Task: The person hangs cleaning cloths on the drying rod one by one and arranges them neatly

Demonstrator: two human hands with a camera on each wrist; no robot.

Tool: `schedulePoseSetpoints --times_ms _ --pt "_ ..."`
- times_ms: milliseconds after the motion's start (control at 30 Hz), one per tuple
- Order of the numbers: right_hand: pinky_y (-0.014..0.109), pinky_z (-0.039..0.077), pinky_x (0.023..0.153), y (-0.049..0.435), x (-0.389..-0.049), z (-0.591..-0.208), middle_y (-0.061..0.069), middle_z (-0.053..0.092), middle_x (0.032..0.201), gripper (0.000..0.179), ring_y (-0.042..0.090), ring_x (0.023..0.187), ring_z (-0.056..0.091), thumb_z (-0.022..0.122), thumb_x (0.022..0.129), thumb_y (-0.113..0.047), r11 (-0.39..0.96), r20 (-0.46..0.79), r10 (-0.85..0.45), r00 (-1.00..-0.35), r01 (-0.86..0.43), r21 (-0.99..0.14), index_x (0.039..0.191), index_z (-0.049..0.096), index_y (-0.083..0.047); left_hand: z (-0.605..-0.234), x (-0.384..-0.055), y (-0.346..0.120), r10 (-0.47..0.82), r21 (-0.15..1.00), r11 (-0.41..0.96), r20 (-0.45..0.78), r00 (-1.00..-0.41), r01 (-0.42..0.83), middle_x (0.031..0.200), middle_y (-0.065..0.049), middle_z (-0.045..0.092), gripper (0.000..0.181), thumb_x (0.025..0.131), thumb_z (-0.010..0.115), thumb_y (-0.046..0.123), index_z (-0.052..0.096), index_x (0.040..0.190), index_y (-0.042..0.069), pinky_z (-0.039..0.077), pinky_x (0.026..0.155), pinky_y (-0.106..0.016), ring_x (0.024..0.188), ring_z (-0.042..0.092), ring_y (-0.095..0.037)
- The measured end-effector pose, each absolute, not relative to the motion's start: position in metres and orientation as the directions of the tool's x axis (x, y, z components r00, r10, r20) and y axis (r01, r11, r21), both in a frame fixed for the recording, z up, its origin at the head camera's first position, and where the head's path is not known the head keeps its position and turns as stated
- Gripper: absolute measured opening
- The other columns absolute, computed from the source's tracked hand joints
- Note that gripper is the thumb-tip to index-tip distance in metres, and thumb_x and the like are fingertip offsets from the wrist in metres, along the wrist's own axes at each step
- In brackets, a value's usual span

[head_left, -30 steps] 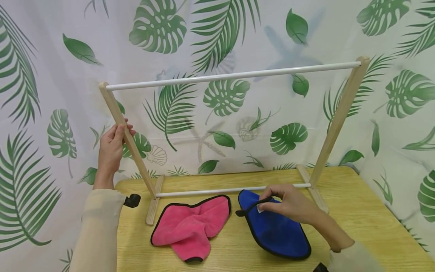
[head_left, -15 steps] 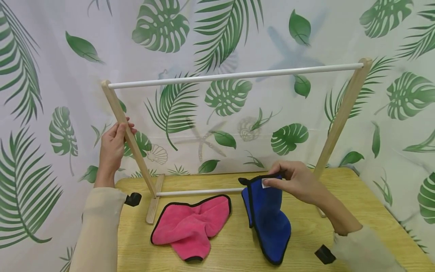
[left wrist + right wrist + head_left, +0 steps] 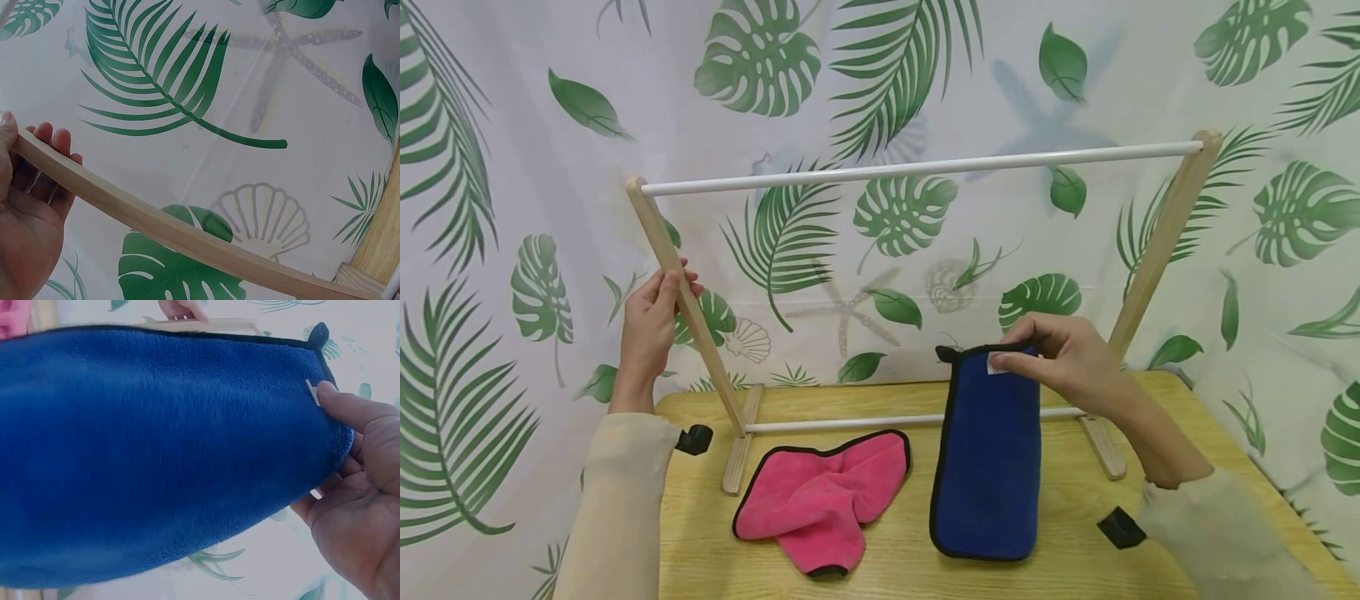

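Observation:
My right hand (image 3: 1071, 360) pinches the top edge of a blue towel (image 3: 988, 458) with black trim, thumb on its small white label (image 3: 314, 392). The towel hangs down in front of the rack's lower white bar (image 3: 850, 423). My left hand (image 3: 651, 321) grips the left wooden post (image 3: 696, 329) of the rack, thumb in front and fingers behind, as the left wrist view also shows. A crumpled pink towel (image 3: 827, 500) with black trim lies on the table to the left of the blue one.
The rack's upper white bar (image 3: 917, 168) spans between the left post and the right post (image 3: 1161, 250). Its wooden feet stand on the yellow wood-grain table (image 3: 1187, 533). Behind hangs a white curtain (image 3: 955, 92) printed with green leaves.
My right hand has raised the blue towel from the table, moving up and slightly right, and the cloth now hangs straight. My left hand stays on the post; the pink towel has not moved.

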State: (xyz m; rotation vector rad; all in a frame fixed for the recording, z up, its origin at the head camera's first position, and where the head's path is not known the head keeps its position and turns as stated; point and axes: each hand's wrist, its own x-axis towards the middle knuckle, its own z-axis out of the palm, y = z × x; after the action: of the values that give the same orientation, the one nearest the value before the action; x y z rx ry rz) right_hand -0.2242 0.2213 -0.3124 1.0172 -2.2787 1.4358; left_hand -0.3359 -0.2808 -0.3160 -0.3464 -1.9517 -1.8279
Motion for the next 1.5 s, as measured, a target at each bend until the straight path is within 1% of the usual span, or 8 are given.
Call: schedulePoseSetpoints --times_ms 200,433,633,733,967,1100,1233,1500 --pt "0.024 0.046 0.058 0.225 -0.226 -0.291 0.002 0.071 0.092 0.013 0.013 0.066 0.061 0.072 0.092 0.008 0.3 0.573 -0.395 -0.718 -0.69 -0.658 0.099 0.071 -0.004 -0.315 -0.336 -0.282 -0.117 0.881 0.085 0.473 -0.873 0.466 0.112 -0.004 0.067 0.048 0.106 0.054 0.035 0.06 0.138 -0.001 0.05 0.092 -0.019 0.103 0.066 -0.014" --pt "0.024 0.042 0.055 0.23 -0.233 -0.269 0.003 0.069 0.088 0.012 0.013 0.063 0.06 0.071 0.092 0.009 0.293 0.607 -0.4 -0.686 -0.724 -0.624 0.096 0.069 -0.002 -0.315 -0.336 -0.282 -0.115 0.882 0.084 0.471 -0.874 0.464 0.109 0.0 0.067 0.048 0.106 0.055 0.036 0.061 0.138 0.0 0.05 0.092 -0.018 0.103 0.065 -0.014" --pt "0.017 0.053 0.067 0.237 -0.244 -0.252 0.008 0.07 0.094 0.007 0.013 0.079 0.071 0.068 0.095 0.01 0.246 0.636 -0.439 -0.635 -0.766 -0.594 0.098 0.07 0.004 -0.317 -0.336 -0.281 -0.111 0.882 0.09 0.47 -0.876 0.462 0.109 0.001 0.067 0.051 0.107 0.054 0.035 0.058 0.14 -0.003 0.05 0.092 -0.018 0.104 0.065 -0.014" --pt "0.017 0.055 0.071 0.24 -0.248 -0.243 0.009 0.071 0.095 0.008 0.012 0.083 0.072 0.067 0.096 0.009 0.281 0.646 -0.438 -0.625 -0.778 -0.562 0.099 0.071 0.003 -0.317 -0.336 -0.281 -0.115 0.883 0.09 0.468 -0.876 0.461 0.11 0.001 0.067 0.053 0.107 0.054 0.035 0.057 0.142 -0.004 0.05 0.092 -0.018 0.104 0.066 -0.014" --pt "0.016 0.054 0.073 0.242 -0.256 -0.226 0.003 0.075 0.096 0.007 0.01 0.086 0.073 0.067 0.097 0.008 0.33 0.641 -0.4 -0.655 -0.756 -0.566 0.101 0.072 0.007 -0.317 -0.337 -0.281 -0.117 0.879 0.081 0.477 -0.871 0.47 0.11 0.002 0.067 0.052 0.107 0.054 0.034 0.055 0.143 -0.004 0.05 0.092 -0.017 0.104 0.065 -0.014" --pt "0.016 0.049 0.063 0.242 -0.262 -0.215 0.001 0.076 0.089 0.005 0.008 0.074 0.07 0.071 0.096 0.003 0.386 0.657 -0.356 -0.665 -0.745 -0.544 0.099 0.073 0.006 -0.317 -0.337 -0.281 -0.121 0.879 0.09 0.476 -0.871 0.468 0.11 0.002 0.067 0.052 0.107 0.053 0.034 0.056 0.143 -0.003 0.05 0.093 -0.018 0.104 0.065 -0.014" --pt "0.019 0.04 0.053 0.241 -0.268 -0.203 0.0 0.074 0.08 0.005 0.008 0.06 0.06 0.074 0.094 0.002 0.428 0.683 -0.318 -0.658 -0.742 -0.516 0.097 0.074 0.006 -0.317 -0.337 -0.281 -0.121 0.88 0.102 0.474 -0.872 0.464 0.111 0.002 0.067 0.053 0.107 0.053 0.035 0.055 0.144 -0.003 0.05 0.094 -0.019 0.104 0.065 -0.013" --pt "0.018 0.041 0.055 0.243 -0.282 -0.185 -0.003 0.072 0.08 0.005 0.011 0.063 0.057 0.076 0.095 -0.007 0.457 0.654 -0.246 -0.716 -0.68 -0.573 0.098 0.076 -0.002 -0.317 -0.337 -0.281 -0.118 0.878 0.081 0.479 -0.87 0.472 0.108 0.002 0.067 0.053 0.107 0.055 0.035 0.055 0.143 -0.004 0.05 0.092 -0.018 0.104 0.065 -0.014"
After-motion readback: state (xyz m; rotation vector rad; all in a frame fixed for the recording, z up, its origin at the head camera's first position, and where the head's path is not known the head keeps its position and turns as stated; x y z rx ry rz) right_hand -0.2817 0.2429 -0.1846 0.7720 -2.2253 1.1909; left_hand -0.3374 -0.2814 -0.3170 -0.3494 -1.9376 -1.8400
